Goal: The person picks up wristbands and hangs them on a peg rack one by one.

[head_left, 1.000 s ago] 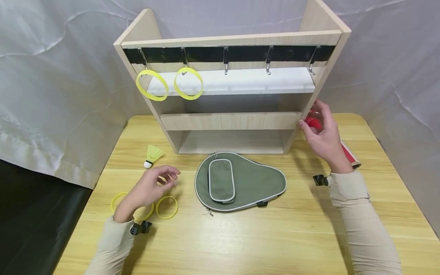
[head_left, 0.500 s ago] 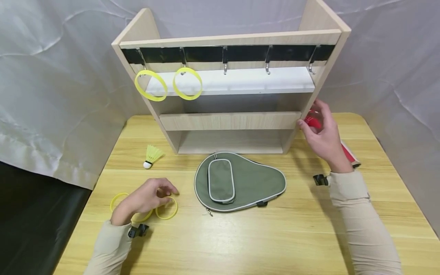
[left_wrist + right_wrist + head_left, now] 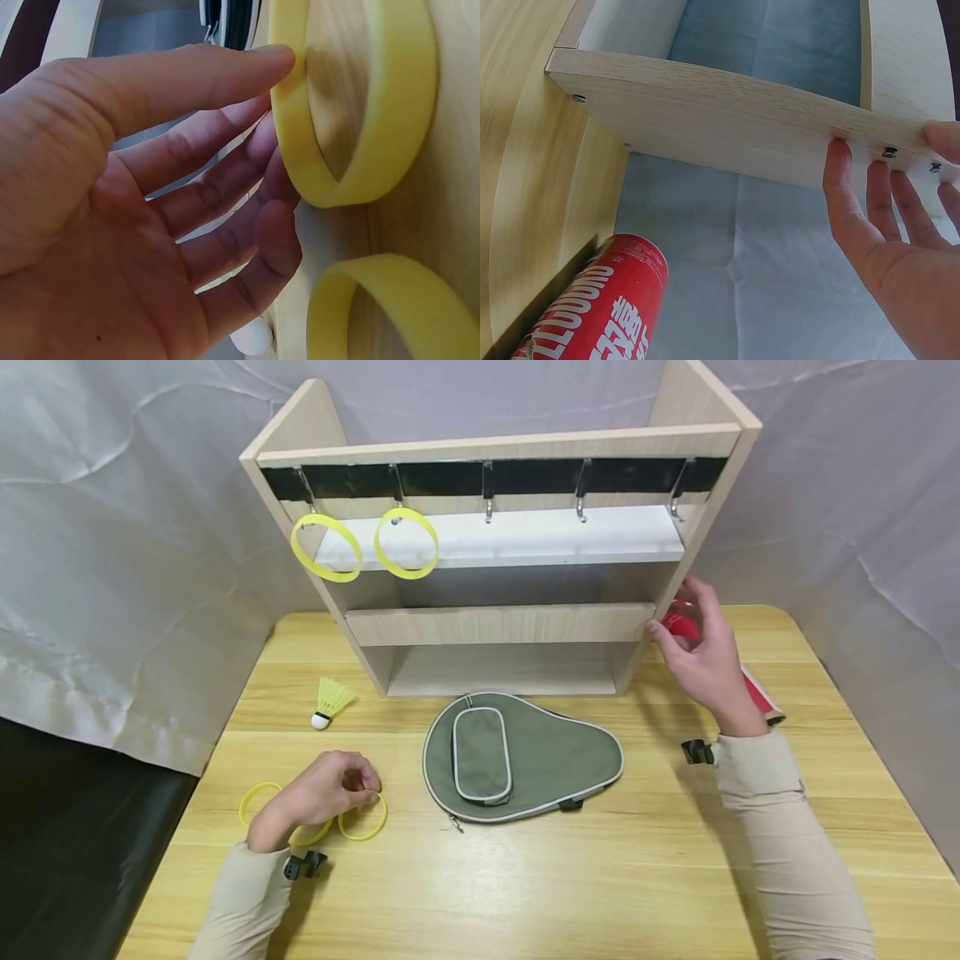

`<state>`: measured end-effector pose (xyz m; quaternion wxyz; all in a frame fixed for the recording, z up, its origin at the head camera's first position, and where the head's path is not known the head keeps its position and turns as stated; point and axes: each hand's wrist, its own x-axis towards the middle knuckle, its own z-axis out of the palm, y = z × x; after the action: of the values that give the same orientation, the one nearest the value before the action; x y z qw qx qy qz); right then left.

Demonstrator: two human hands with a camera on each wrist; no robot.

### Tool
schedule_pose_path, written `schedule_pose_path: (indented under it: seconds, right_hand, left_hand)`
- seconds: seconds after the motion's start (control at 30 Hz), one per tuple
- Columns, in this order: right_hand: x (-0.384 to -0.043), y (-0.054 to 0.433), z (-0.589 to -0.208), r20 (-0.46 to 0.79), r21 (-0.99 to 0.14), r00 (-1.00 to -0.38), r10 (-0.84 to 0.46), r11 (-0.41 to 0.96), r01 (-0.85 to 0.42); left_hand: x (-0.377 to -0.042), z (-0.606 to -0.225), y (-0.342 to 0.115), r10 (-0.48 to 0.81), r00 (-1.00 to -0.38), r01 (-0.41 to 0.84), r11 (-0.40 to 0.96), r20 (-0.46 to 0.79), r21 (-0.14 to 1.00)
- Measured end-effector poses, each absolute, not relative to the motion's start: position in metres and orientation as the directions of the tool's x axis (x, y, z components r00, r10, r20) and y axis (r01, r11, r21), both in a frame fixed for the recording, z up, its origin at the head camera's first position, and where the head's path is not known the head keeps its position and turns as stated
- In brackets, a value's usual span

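Observation:
My left hand (image 3: 322,789) pinches a yellow ring (image 3: 300,135) at its rim, thumb on one side and fingers on the other; the ring stands tilted near the tabletop. Beside it lies another yellow ring (image 3: 330,315), partly hidden by the hand in the head view. My right hand (image 3: 705,656) grips the right side panel of a wooden shelf unit (image 3: 498,627), its thumb on the front edge and fingertips on the outer face. Two yellow rings hang from the shelf's left hooks, the first ring (image 3: 295,545) at the far left and the second ring (image 3: 435,547) beside it.
A green racket case (image 3: 558,756) lies before the shelf. A yellow shuttlecock (image 3: 332,700) rests left of it. One more yellow ring (image 3: 243,808) lies behind the left wrist. A red lettered tube (image 3: 607,307) lies right of the shelf. Hooks (image 3: 581,510) farther right hold nothing.
My left hand has come down toward the table and taken hold of the yellow ring between thumb and fingers. The right hand has stayed on the shelf's side.

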<state>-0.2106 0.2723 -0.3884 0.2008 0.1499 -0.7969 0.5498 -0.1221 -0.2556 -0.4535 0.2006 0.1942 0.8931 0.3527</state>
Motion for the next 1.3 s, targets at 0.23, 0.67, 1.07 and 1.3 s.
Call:
schedule_pose_path:
  seconds: [0.23,0.67,1.07,1.3]
  right_hand:
    - [-0.211,0.273,-0.389,0.481,-0.816,-0.876,-0.021,0.354,-0.456]
    - [-0.21,0.274,-0.387,0.465,-0.826,-0.885,-0.018,0.352,-0.441]
    - [-0.211,0.275,-0.389,0.466,-0.82,-0.884,-0.022,0.364,-0.442]
    - [-0.211,0.275,-0.389,0.468,-0.819,-0.883,-0.018,0.367,-0.442]
  left_hand:
    - [-0.125,-0.454,-0.259,0.505,-0.84,0.232,0.665,-0.198,0.71]
    - [-0.129,-0.431,-0.258,0.587,-0.785,0.252,0.594,-0.197,0.764]
    - [-0.126,-0.396,-0.25,0.59,-0.764,0.282,0.668,-0.26,0.689]
    - [-0.128,-0.376,-0.245,0.597,-0.8,0.406,0.61,-0.057,0.681]
